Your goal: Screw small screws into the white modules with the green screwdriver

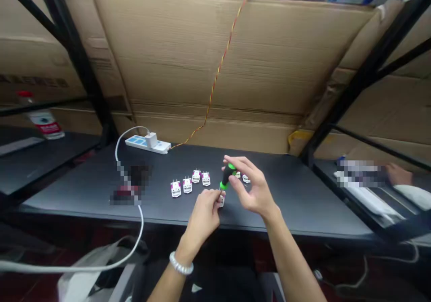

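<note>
Grasping a black-and-green plastic-handled screwdriver (229,171) in the right hand (251,187), with thumb and fingers closed about the handle and tip angled downward. Pinching a small white plastic unit (221,200) in the left hand (204,208), directly below the screwdriver; cannot confirm contact between tip and unit, owing to covering fingers. Noting four white-and-magenta block-shaped pieces (175,188) on the matte black tabletop (286,194), left of the grip. Noting similar white parts (246,177), partly hidden, behind the right thumb. Observing a white rectangular power strip (164,147) with a white cube-shaped plug (151,139) inserted, well beyond and left of the grip.
</note>
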{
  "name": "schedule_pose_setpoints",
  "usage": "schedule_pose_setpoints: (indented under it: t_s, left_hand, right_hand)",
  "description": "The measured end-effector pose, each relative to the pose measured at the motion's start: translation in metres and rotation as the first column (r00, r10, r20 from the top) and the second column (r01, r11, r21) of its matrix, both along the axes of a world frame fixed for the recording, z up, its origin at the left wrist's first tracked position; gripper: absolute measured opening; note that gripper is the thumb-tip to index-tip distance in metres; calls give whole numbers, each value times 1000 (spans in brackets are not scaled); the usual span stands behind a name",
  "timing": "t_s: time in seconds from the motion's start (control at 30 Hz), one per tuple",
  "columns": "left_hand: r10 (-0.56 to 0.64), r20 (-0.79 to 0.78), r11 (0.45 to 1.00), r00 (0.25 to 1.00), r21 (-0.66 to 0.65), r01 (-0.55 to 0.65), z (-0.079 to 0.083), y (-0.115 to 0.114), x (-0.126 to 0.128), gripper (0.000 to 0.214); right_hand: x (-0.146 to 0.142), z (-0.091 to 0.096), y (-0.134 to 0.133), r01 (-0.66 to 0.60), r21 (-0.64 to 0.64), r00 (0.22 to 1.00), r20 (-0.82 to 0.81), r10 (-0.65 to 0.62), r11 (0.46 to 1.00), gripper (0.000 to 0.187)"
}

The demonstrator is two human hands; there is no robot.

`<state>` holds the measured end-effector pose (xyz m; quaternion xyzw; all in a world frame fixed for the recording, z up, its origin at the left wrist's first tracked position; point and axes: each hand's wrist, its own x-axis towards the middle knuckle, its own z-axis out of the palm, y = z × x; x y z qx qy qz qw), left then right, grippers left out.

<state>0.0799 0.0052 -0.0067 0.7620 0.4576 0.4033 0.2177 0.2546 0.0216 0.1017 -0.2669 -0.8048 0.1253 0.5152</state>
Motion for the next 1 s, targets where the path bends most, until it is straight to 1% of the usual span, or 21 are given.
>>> schedule_pose_setpoints:
  t_s: [0.07,0.1,0.2,0.3,0.37,0.43,0.5,0.6,0.7,0.77,0.87,0.9,1.0]
  left_hand:
    - [3,5,1000,1000,0,-3,0,0,1,36]
    - [5,8,1000,1000,2,-5,-1,0,2,36]
    - [13,12,1000,1000,11,-13,-1,0,2,36]
    - [12,11,1000,1000,17,-12,-1,0,1,35]
    - [5,33,1000,999,10,-5,-1,0,1,36]
    - [-1,63,1000,998,-4,2,-2,0,1,37]
    - [-1,87,1000,996,-16,2,-3,0,1,38]
    - [3,97,1000,995,-22,-1,-3,0,0,36]
    - [7,86,1000,996,-25,-5,-3,1,0,36]
    - [12,87,1000,996,-29,-9,-3,2,0,36]
    - [7,98,999,995,-37,-3,-2,1,0,35]
    - [7,101,999,995,-42,-3,-2,1,0,35]
    - [2,133,997,991,-74,8,0,0,-2,33]
  right_hand:
    - [-3,0,0,-53,-44,999,-14,53,998,49]
    - [-5,0,0,-59,-48,998,-20,58,997,46]
    - [-11,1,3,1,15,1000,-26,-1,1000,35]
    - [-15,3,6,30,61,999,-20,-29,998,36]
    - [-17,5,6,-2,31,1000,-13,3,1000,40]
    - [-18,7,6,-60,-18,998,-2,60,998,44]
    - [-19,9,7,-79,-38,997,5,79,996,42]
    - [-21,12,9,-17,2,1000,6,17,1000,31]
    - [-22,12,10,35,32,999,6,-36,999,31]
    - [-22,11,10,19,30,1000,18,-20,999,33]
    - [-21,11,9,-54,-12,998,23,54,998,40]
    - [-21,12,9,-61,-25,998,23,62,998,40]
    - [-21,13,10,-15,-17,999,29,16,1000,33]
